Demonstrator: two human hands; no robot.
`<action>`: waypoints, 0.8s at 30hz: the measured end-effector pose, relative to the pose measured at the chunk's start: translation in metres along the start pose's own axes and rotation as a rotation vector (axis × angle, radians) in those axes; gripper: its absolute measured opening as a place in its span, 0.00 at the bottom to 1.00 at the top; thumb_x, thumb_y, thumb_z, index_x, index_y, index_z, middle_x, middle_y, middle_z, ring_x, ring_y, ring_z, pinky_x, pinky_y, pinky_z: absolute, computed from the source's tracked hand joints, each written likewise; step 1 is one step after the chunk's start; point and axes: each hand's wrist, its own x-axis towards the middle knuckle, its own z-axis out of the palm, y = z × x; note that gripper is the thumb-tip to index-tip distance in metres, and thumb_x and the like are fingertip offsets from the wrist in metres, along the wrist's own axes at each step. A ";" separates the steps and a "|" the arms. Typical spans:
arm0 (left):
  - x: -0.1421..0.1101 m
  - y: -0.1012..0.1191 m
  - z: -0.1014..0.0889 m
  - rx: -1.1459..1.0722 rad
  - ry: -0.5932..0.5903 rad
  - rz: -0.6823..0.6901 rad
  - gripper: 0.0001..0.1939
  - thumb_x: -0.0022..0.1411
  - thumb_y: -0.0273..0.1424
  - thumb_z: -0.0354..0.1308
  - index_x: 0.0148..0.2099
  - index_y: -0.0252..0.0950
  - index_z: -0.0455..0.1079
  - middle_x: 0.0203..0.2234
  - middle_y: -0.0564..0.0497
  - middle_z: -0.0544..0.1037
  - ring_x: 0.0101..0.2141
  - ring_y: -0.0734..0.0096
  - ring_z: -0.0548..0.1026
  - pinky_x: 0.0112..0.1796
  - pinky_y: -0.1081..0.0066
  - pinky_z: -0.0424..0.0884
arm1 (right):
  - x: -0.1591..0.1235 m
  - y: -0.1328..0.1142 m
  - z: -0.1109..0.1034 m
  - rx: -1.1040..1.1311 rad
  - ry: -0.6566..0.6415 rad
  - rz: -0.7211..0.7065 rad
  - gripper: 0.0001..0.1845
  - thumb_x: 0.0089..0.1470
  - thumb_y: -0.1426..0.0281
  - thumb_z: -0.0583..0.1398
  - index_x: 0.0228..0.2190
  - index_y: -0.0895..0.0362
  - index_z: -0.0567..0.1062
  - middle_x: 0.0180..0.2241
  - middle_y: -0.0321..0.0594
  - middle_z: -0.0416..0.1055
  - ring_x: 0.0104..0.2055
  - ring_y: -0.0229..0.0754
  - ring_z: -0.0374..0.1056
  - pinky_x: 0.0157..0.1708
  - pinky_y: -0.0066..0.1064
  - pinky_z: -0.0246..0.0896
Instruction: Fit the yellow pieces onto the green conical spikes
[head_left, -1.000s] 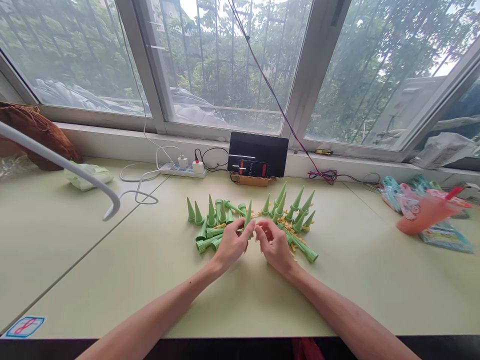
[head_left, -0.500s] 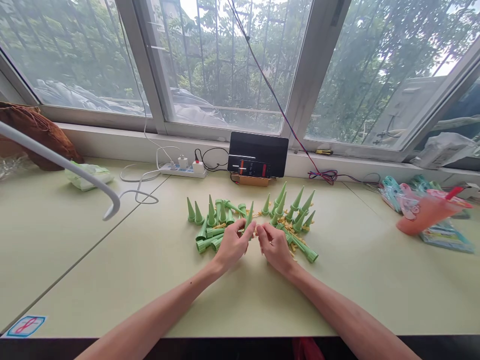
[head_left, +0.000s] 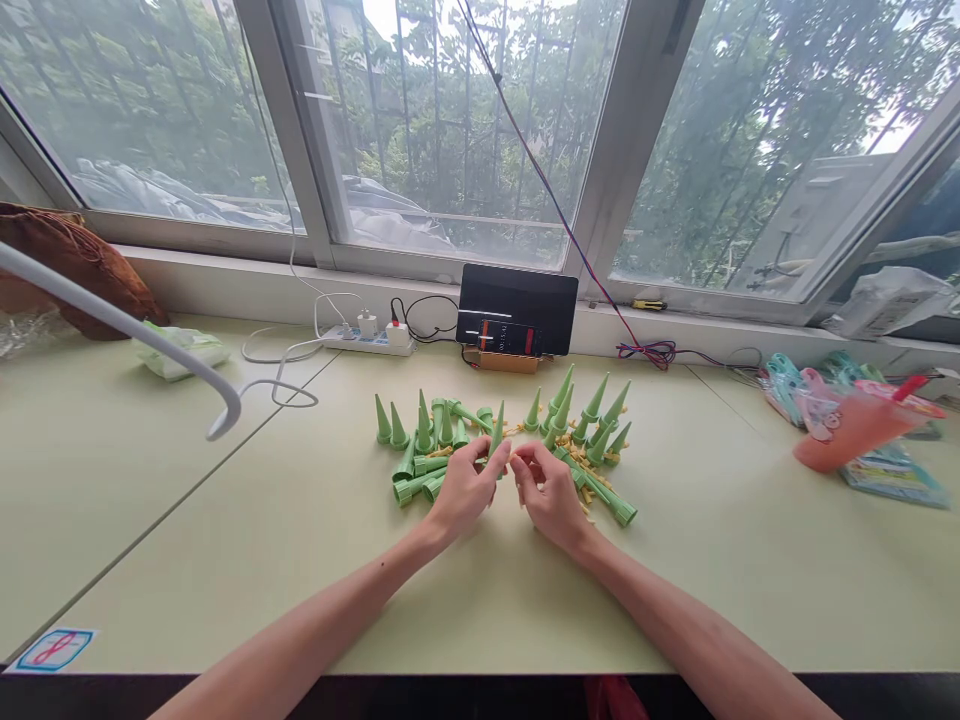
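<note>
My left hand is closed around a green plastic cone spike, which points upward between thumb and fingers. Just to its right, my right hand pinches a small yellow piece at its fingertips, mostly hidden and hard to make out. The fingertips of both hands nearly meet at the spike's side. Left of the hands, several green cone spikes stand upright while others lie on their sides. More upright spikes stand to the right, among loose yellow pieces; one long green spike lies beside my right hand.
Behind the spikes, a black tablet and a phone lean on a small brown stand. A power strip with cables lies back left. A pinkish-red cup tilts at the right. A white curved rod crosses the left.
The green spike in my left hand has tilted slightly more upright. My right fingertips have shifted slightly at its side. The other spikes stay in place.
</note>
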 end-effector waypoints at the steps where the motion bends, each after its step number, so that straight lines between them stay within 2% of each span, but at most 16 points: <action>1: 0.000 0.000 0.000 0.006 0.000 0.003 0.22 0.64 0.48 0.56 0.29 0.37 0.57 0.22 0.58 0.66 0.15 0.83 0.62 0.17 0.77 0.57 | 0.000 0.000 0.000 -0.008 -0.001 0.003 0.15 0.66 0.59 0.54 0.33 0.55 0.68 0.23 0.33 0.66 0.20 0.35 0.61 0.22 0.27 0.58; 7: 0.000 -0.001 0.000 0.032 -0.007 0.024 0.21 0.64 0.46 0.56 0.28 0.37 0.56 0.23 0.58 0.68 0.14 0.82 0.63 0.16 0.77 0.56 | 0.000 0.001 -0.001 -0.057 0.003 0.034 0.20 0.66 0.55 0.52 0.28 0.55 0.68 0.17 0.30 0.60 0.18 0.35 0.57 0.21 0.27 0.54; 13: -0.001 0.001 0.001 0.028 -0.022 0.023 0.20 0.63 0.46 0.57 0.28 0.36 0.59 0.23 0.57 0.68 0.14 0.82 0.62 0.16 0.76 0.56 | 0.001 0.004 -0.001 -0.110 0.045 0.019 0.24 0.67 0.54 0.50 0.23 0.55 0.65 0.17 0.30 0.55 0.18 0.34 0.52 0.20 0.27 0.49; 15: -0.001 0.002 0.001 0.014 -0.016 0.016 0.22 0.63 0.48 0.57 0.28 0.36 0.58 0.23 0.57 0.68 0.14 0.82 0.62 0.17 0.76 0.56 | 0.001 0.004 0.000 -0.086 0.039 0.028 0.23 0.67 0.55 0.50 0.25 0.55 0.66 0.18 0.30 0.56 0.18 0.34 0.53 0.20 0.27 0.50; 20: 0.001 0.005 0.000 -0.029 0.011 -0.010 0.23 0.62 0.51 0.56 0.28 0.36 0.59 0.22 0.57 0.68 0.13 0.83 0.61 0.15 0.77 0.56 | 0.000 -0.002 0.000 0.031 -0.005 0.010 0.14 0.65 0.58 0.55 0.35 0.56 0.68 0.25 0.33 0.67 0.19 0.33 0.62 0.20 0.26 0.57; 24: 0.002 0.004 -0.001 -0.030 0.009 -0.011 0.23 0.62 0.50 0.56 0.29 0.36 0.59 0.23 0.57 0.68 0.14 0.83 0.61 0.15 0.77 0.56 | 0.001 -0.004 -0.001 0.027 -0.015 0.000 0.13 0.65 0.59 0.55 0.36 0.56 0.68 0.26 0.35 0.68 0.20 0.34 0.63 0.20 0.26 0.57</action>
